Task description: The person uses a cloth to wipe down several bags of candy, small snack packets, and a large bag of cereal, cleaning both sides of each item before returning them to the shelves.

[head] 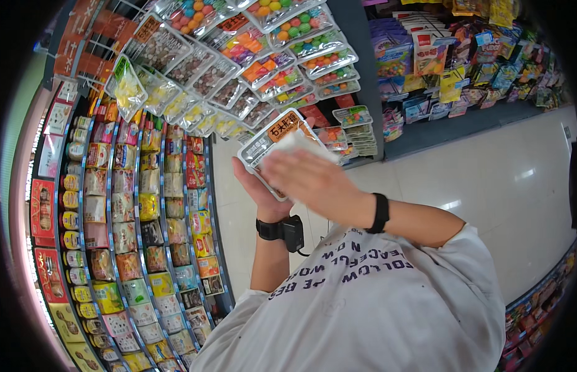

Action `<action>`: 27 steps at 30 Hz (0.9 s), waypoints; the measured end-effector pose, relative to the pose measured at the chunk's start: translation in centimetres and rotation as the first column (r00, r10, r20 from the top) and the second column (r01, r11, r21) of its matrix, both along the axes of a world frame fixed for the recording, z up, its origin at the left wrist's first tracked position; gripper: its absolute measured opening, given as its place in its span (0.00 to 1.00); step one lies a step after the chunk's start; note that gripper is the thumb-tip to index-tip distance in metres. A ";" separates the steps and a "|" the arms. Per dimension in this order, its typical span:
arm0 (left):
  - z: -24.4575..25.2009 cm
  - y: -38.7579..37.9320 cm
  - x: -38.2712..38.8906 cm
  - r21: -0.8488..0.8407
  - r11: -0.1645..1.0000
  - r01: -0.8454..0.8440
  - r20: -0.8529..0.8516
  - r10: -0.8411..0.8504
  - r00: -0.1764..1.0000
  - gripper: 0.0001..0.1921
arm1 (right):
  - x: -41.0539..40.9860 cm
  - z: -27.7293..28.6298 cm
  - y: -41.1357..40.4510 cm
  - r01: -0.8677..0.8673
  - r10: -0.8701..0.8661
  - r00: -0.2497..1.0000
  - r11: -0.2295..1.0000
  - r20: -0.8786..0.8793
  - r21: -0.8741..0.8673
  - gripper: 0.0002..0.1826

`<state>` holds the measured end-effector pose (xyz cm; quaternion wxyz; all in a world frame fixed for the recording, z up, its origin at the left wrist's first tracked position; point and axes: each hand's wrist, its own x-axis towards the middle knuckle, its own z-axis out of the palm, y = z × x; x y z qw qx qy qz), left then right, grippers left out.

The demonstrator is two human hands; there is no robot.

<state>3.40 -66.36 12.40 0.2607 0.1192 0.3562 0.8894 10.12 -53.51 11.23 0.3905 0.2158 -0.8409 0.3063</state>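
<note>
My left hand [266, 197] holds a clear plastic candy package [257, 145] from beneath, with the thumb at its near left edge. The package has an orange and grey printed label with writing. Across its face lies my right hand [318, 188], blurred, with a folded white cloth [308, 143] under the fingers. The cloth and hand hide much of the package's right part. Just beyond it hang rows of similar candy packages [225, 67], some with multicoloured balls, others with brown or yellow pieces.
At left, a tall shelf unit [113, 162] carries several rows of packaged snacks and jars. Bagged sweets [423, 56] hang on a rack at upper right. Glossy floor tiles [456, 172] lie to my right, with another stocked shelf [540, 311] at lower right.
</note>
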 end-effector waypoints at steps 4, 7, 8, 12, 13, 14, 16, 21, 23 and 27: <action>0.7 0.1 0.6 0.065 0.996 0.057 0.022 -0.058 0.998 0.43 | -1.6 0.4 2.8 0.206 -0.201 0.978 0.975 0.060 -0.086 0.23; -1.0 -0.8 -0.2 -0.152 0.987 -0.052 0.084 0.065 0.994 0.42 | -1.0 1.3 0.1 0.138 -0.139 0.990 0.990 0.012 0.015 0.22; -0.6 -0.6 -0.1 -0.345 0.929 -0.137 -0.084 0.115 0.990 0.46 | -0.3 1.1 -1.0 0.084 -0.083 0.996 0.995 -0.030 0.051 0.23; -0.5 -0.4 -0.2 -0.058 0.998 0.038 -0.060 -0.041 0.997 0.49 | 0.7 -0.1 -1.3 -0.099 0.101 0.995 0.993 -0.027 0.063 0.22; -0.1 -0.2 0.1 -0.060 0.997 0.040 -0.056 -0.043 0.997 0.49 | 1.2 -0.6 -0.8 -0.097 0.099 0.995 0.993 -0.023 0.061 0.22; 0.7 0.2 0.6 -0.022 0.998 0.051 -0.022 -0.052 0.998 0.49 | 1.6 -1.1 -0.1 -0.089 0.089 0.996 0.991 0.003 0.102 0.23; 0.9 -0.6 0.3 0.165 0.980 0.111 0.048 -0.120 0.992 0.47 | 1.9 -1.6 1.5 -0.062 0.061 0.998 0.988 0.015 0.139 0.24; 1.5 1.0 0.1 0.052 0.998 0.043 0.020 -0.044 0.999 0.46 | 1.0 -0.7 1.8 0.133 -0.134 0.989 0.991 0.058 0.025 0.23; 1.6 1.3 -0.3 0.033 0.999 0.029 -0.050 -0.027 0.998 0.45 | 1.2 -0.6 -0.2 -0.010 0.014 0.999 0.994 -0.031 0.109 0.23; 1.9 1.2 -0.3 0.027 1.000 -0.005 -0.051 0.006 0.999 0.46 | 0.4 -0.7 0.4 -0.094 0.100 0.994 0.988 -0.051 0.121 0.22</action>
